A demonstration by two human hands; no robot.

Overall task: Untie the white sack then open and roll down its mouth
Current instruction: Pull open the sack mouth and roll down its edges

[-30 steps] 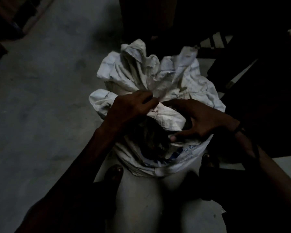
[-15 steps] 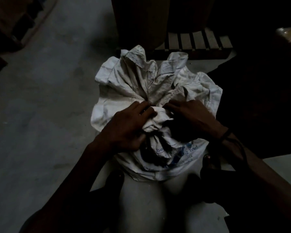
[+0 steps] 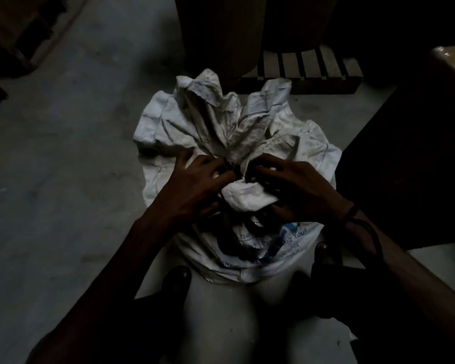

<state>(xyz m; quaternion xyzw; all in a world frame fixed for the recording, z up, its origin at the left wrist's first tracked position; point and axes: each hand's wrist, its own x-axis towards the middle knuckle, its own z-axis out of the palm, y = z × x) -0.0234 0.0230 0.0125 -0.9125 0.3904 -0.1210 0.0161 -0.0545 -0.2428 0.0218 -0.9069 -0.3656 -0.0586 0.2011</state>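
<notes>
A white woven sack with blue print on its near side stands on the concrete floor between my feet. Its crumpled mouth fans out toward the far side. My left hand grips the gathered fabric at the neck from the left, fingers curled into the folds. My right hand pinches the same bunch from the right; a dark band circles that wrist. A rolled lump of fabric bulges between the two hands. Any tie is hidden under my fingers.
A slatted wooden pallet with a tall dark drum lies just beyond the sack. A dark bulky object stands close on the right. Bare grey floor stretches to the left. My feet flank the sack's base.
Both hands have moved closer together onto the sack's neck and the fabric is bunched tighter. The dark opening seen a second ago is now covered by folds.
</notes>
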